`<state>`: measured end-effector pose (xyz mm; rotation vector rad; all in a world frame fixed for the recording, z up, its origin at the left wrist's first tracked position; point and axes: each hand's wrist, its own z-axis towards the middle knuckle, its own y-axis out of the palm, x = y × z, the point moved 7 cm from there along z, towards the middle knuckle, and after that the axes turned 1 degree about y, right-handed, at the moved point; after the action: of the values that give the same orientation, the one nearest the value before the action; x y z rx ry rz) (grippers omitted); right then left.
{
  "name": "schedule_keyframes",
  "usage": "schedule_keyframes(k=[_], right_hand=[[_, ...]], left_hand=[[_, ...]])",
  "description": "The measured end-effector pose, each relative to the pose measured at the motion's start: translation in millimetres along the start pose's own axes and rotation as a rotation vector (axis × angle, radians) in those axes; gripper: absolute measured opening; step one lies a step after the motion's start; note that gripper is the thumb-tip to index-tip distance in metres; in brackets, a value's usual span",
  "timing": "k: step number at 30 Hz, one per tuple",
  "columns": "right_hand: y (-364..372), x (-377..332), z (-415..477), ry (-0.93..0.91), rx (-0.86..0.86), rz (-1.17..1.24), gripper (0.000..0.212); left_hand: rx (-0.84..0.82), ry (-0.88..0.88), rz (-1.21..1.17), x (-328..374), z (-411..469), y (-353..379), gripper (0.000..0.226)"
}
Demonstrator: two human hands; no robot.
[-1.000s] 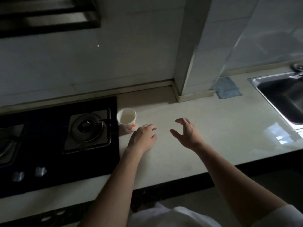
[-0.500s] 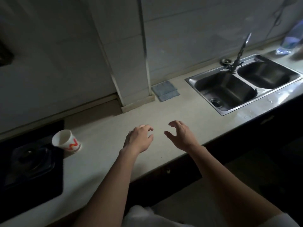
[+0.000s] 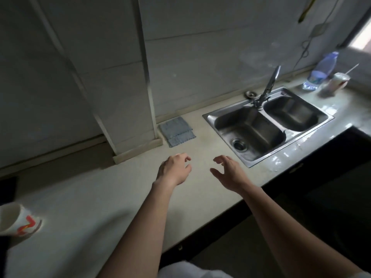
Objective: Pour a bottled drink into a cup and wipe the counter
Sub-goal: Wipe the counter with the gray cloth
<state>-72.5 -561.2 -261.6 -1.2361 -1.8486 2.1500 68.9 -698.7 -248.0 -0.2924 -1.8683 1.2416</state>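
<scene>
Head — bottle far right of hands

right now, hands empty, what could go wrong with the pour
The clear plastic bottle with a blue label stands close beside a can with a straw; grabbing it might topple the can. The white paper cup with a red mark sits far off to the left: a long carry.

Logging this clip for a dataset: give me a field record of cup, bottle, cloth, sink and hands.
cup: paper cup, far left on the counter
bottle: plastic bottle, right of the sink, beside a can
cloth: blue cloth, by the wall, left of the sink
sink: steel, two bowls
hands: left hand and right hand above the counter, holding nothing
</scene>
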Motion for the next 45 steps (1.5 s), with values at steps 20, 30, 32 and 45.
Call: schedule_keyframes(k=[20,30,32,45], right_hand=[[24,12,204,-0.163,-0.168,0.014,0.032],[62,19,341,-0.266,-0.356,0.018,0.038],[75,16,362,-0.254,-0.38,0.019,0.038],[157,10,435,-0.265,-0.418,-0.141,0.054]], left_hand=[[0.001,-0.228,0.052,-37,158,2,0.035],[-0.026,-0.437,0.126,-73,258,5,0.052],[-0.06,-0.473,0.155,-84,272,11,0.057],[-0.078,-0.545,0.483,-133,333,33,0.052]])
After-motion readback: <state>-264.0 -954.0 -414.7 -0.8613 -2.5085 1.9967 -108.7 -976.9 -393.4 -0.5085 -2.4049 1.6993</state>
